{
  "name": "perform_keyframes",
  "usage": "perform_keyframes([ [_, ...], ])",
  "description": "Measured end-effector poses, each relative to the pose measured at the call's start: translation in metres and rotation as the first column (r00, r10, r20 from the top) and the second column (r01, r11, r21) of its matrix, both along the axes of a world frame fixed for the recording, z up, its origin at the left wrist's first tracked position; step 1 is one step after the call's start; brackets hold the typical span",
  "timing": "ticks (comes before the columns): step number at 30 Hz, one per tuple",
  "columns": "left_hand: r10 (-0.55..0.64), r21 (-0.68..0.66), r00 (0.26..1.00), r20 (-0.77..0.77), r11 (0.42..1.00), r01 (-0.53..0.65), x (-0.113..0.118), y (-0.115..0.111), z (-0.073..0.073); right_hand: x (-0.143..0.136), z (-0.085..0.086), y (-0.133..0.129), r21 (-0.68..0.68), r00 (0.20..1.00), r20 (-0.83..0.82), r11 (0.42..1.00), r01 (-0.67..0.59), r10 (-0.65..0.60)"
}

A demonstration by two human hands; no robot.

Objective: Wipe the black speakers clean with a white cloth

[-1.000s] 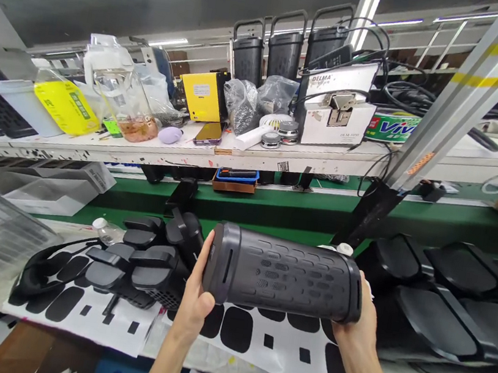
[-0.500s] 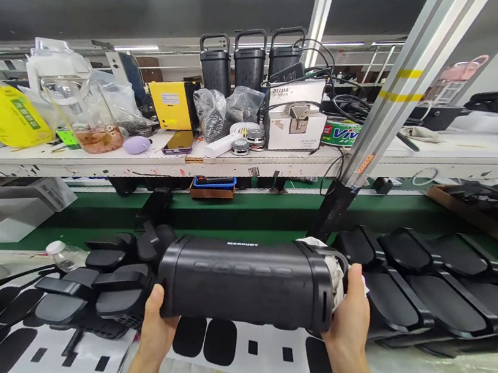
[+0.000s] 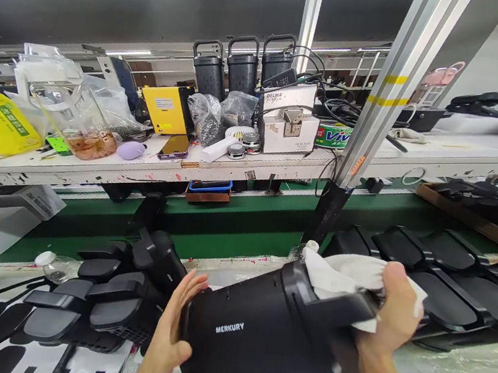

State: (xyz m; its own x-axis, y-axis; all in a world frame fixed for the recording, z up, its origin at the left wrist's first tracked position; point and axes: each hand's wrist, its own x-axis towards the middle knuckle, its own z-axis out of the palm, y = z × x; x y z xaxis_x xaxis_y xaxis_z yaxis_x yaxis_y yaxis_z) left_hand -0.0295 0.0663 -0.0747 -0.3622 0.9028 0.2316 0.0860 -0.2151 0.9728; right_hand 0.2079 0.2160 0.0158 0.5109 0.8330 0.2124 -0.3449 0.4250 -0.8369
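Observation:
A black speaker point(image 3: 256, 329) marked MERKURY is held in the air, tilted with its handle end up to the right. My left hand point(image 3: 171, 324) cups its lower left end, thumb and fingers bent around the rim. At the other end, my right hand point(image 3: 393, 312) grips a crumpled white cloth point(image 3: 343, 271) against the speaker's handle point(image 3: 342, 311); motion blurs part of this end. Left of the speaker, several similar black speakers point(image 3: 121, 304) lie close together.
More black speakers point(image 3: 446, 300) lie in rows at the right. Flat black pads on white sheets point(image 3: 82, 367) cover the lower left, near a clear bottle point(image 3: 57, 264). Behind runs a cluttered white shelf point(image 3: 148, 175) with a metal post point(image 3: 381, 106) in front.
The speaker has turned about its length, bringing the MERKURY lettering toward me, and its right end has tilted up. My right hand has moved right and the cloth now shows more.

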Motion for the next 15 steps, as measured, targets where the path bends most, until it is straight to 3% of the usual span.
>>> perform_keyframes([
  [1, -0.005, -0.009, 0.984, -0.177, 1.0, 0.004, 0.004, 0.001, 0.008, -0.004, 0.003, -0.002, -0.018, 1.0, -0.025, 1.0, 0.008, -0.008],
  [3, -0.02, 0.002, 0.878, -0.478, 1.0, 0.023, 0.018, 0.008, 0.024, -0.013, 0.01, -0.007, -0.038, 0.997, -0.012, 0.997, -0.072, 0.071],
  [5, -0.021, 0.062, 0.808, -0.588, 0.996, 0.071, 0.036, 0.019, 0.034, -0.024, 0.018, -0.01, -0.048, 0.978, 0.035, 0.978, -0.204, 0.206],
  [8, 0.083, 0.145, 0.868, -0.489, 0.989, -0.012, 0.056, 0.037, 0.037, -0.038, 0.03, -0.007, -0.113, 0.923, 0.017, 0.917, -0.381, 0.385],
  [10, 0.128, 0.11, 0.928, -0.349, 0.989, -0.095, 0.062, 0.045, 0.036, -0.044, 0.035, -0.001, -0.144, 0.904, -0.039, 0.893, -0.427, 0.426],
  [12, 0.111, 0.041, 0.98, -0.165, 0.994, -0.106, 0.064, 0.047, 0.038, -0.045, 0.034, 0.006, -0.14, 0.923, -0.038, 0.913, -0.383, 0.382],
  [15, 0.051, -0.004, 0.995, 0.084, 0.999, -0.051, 0.064, 0.045, 0.048, -0.037, 0.024, 0.011, -0.111, 0.98, 0.054, 0.977, -0.185, 0.192],
])
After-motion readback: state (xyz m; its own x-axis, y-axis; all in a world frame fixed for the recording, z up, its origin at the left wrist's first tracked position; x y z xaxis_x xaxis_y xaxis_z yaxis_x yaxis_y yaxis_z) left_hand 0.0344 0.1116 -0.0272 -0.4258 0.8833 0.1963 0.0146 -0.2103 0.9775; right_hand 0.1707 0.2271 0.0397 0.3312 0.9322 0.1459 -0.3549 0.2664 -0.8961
